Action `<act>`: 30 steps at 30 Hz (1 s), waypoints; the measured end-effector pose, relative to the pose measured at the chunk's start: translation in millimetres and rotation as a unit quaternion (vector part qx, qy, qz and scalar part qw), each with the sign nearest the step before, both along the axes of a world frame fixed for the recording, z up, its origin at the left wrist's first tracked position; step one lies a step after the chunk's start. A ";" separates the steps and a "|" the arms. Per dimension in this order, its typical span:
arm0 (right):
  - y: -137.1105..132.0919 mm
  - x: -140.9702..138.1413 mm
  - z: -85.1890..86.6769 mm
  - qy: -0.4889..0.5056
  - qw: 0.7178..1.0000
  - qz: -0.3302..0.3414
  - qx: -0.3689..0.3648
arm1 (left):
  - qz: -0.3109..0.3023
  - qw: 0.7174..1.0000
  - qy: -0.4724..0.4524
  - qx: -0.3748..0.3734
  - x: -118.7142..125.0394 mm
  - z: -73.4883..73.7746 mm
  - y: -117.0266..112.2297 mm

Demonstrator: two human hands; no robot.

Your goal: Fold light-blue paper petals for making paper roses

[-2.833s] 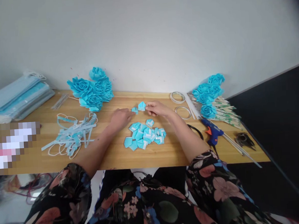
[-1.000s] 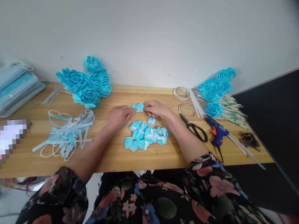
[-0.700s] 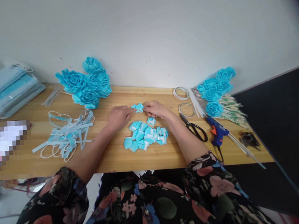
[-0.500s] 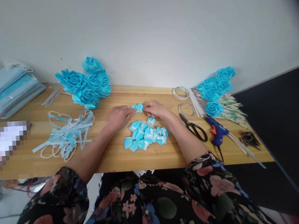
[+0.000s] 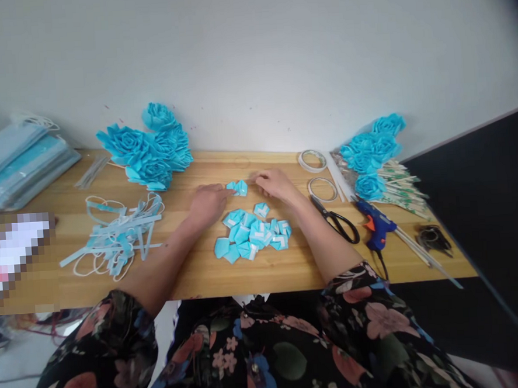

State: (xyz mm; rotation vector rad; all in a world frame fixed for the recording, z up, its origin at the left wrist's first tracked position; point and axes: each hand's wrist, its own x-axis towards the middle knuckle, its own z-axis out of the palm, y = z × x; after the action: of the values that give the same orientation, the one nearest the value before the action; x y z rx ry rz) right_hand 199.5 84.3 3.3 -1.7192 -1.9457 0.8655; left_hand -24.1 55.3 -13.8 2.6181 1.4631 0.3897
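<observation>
My left hand [image 5: 207, 200] rests on the wooden table [image 5: 263, 270], fingertips pinched on a small folded blue petal piece [image 5: 240, 187]. My right hand [image 5: 276, 185] lies just right of that piece, a small gap between them. Its fingers are drawn together, and I cannot make out whether they hold anything. A pile of several folded blue petal pieces with white tape strips [image 5: 251, 234] lies just in front of both hands.
Finished blue roses [image 5: 148, 148] lie at the back left, more roses on sticks [image 5: 373, 152] at the right. Cut mask strips and ear loops [image 5: 121, 231], stacked face masks [image 5: 20, 162], two tape rolls [image 5: 322, 187], scissors [image 5: 337, 219] and a glue gun [image 5: 375, 225] lie around.
My right hand has let go of the petal piece and drawn slightly right. My left hand still pinches the piece. Earlier both hands brought two pieces together.
</observation>
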 end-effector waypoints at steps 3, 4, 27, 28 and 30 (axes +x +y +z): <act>1.2 -3.6 -4.2 -0.042 0.984 -0.003 0.175 | 0.001 1.000 0.006 -0.008 0.7 3.0 -0.9; 0.9 -6.9 -6.1 -0.039 0.975 0.029 0.218 | 0.001 1.000 0.006 -0.008 0.7 3.1 -0.9; -4.1 -7.1 -13.4 -0.023 0.947 0.103 0.303 | -0.011 0.999 -0.029 0.011 -4.6 -4.7 1.1; -5.5 -5.8 -11.9 -0.016 0.946 0.104 0.306 | -0.010 0.999 -0.042 0.007 -5.3 -4.5 1.1; -7.6 -4.6 -9.8 -0.011 0.947 0.109 0.303 | -0.008 0.998 -0.065 -0.001 -6.8 -4.3 1.2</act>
State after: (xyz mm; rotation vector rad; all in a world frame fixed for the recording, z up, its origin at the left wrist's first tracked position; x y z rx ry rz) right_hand 194.8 76.7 -6.5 -1.1722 -2.1452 0.2553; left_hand -30.9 56.5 -18.1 2.5475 1.3999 0.5459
